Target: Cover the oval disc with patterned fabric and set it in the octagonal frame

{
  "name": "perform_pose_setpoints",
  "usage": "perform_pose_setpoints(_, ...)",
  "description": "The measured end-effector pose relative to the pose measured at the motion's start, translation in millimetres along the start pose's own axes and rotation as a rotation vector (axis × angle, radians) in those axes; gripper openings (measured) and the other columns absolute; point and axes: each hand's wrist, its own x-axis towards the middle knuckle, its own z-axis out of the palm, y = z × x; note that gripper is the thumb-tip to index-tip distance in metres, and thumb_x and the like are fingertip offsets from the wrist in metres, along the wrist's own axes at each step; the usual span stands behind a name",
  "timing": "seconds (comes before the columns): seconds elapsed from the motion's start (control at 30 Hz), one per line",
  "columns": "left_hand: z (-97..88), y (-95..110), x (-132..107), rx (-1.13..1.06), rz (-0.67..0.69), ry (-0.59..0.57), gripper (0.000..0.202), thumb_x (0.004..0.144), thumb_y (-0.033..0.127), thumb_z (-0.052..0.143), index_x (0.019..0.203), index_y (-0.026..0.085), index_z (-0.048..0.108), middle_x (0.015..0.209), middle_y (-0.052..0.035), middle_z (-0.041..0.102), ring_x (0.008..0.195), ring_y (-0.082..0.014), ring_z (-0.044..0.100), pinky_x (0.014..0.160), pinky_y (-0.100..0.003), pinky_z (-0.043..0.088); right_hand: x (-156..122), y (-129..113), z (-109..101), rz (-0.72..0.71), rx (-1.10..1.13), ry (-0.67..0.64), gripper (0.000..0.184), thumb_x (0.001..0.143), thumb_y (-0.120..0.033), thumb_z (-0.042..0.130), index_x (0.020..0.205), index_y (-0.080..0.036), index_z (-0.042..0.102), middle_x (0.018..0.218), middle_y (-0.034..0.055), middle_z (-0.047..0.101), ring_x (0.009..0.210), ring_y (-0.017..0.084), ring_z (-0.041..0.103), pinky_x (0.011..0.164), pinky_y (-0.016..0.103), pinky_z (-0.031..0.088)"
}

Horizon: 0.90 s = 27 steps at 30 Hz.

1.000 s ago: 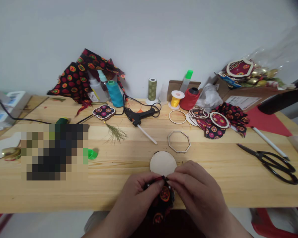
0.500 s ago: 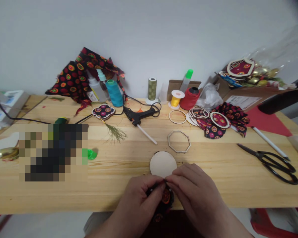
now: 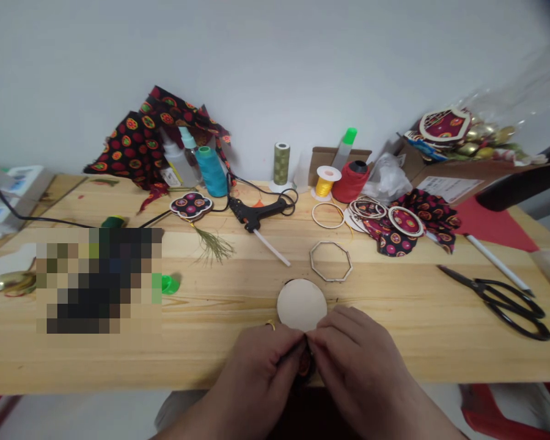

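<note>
Near the table's front edge, my left hand (image 3: 266,360) and my right hand (image 3: 357,360) meet, thumbs and fingertips pinched together on a piece of dark patterned fabric (image 3: 305,362). Most of the fabric is covered by my fingers. Just beyond my fingertips lies a pale round disc (image 3: 301,303), flat on the table and partly covered by my hands. Farther back is an octagonal frame (image 3: 330,261), and to its left a black glue gun (image 3: 256,215) with a white glue stick.
Black scissors (image 3: 495,299) and a white pen (image 3: 499,264) lie at right. Thread cones, including a teal one (image 3: 211,172) and a red one (image 3: 351,182), stand along the wall. A cardboard box (image 3: 453,174) sits at back right. A blurred patch hides something at left.
My hands have shifted slightly and turned inward, closing over the fabric, so less of it shows between them. A ring on my left hand has come into view. The disc stays put.
</note>
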Motion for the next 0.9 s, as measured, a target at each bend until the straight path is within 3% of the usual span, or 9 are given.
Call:
perform_pose_setpoints(0.23,-0.9,5.7,0.7,-0.198,-0.058,0.006,0.029,0.093,0.025,0.043,0.066,0.018,0.053,0.059,0.0046,0.049,0.056,-0.0099,0.044,0.055,-0.019,0.034,-1.4,1.5,-0.4,0.141,0.210,0.026,0.022,0.086,-0.009,0.051,0.071,-0.018,0.065,0.064,0.0022,0.063,0.062,0.014,0.056,0.056,0.026,0.040)
perform_pose_setpoints(0.67,-1.4,7.6,0.8,-0.402,-0.207,0.003,0.032,0.089,0.036,0.051,0.066,0.017,0.063,0.059,0.0010,0.055,0.058,-0.0121,0.048,0.054,-0.020,0.037,-0.8,-1.5,0.6,0.521,0.545,-0.012,0.020,0.080,-0.020,0.056,0.062,-0.019,0.066,0.059,0.0005,0.064,0.056,0.012,0.057,0.052,0.023,0.044)
perform_pose_setpoints(0.9,2.7,3.2,2.0,-0.713,-0.414,-0.024,0.033,0.082,0.046,0.061,0.069,0.016,0.062,0.054,0.0030,0.050,0.048,-0.0103,0.046,0.046,-0.020,0.039,-2.7,4.1,-0.6,0.527,0.640,-0.067,0.019,0.085,-0.023,0.056,0.071,-0.020,0.069,0.068,0.0001,0.066,0.064,0.011,0.058,0.059,0.022,0.045)
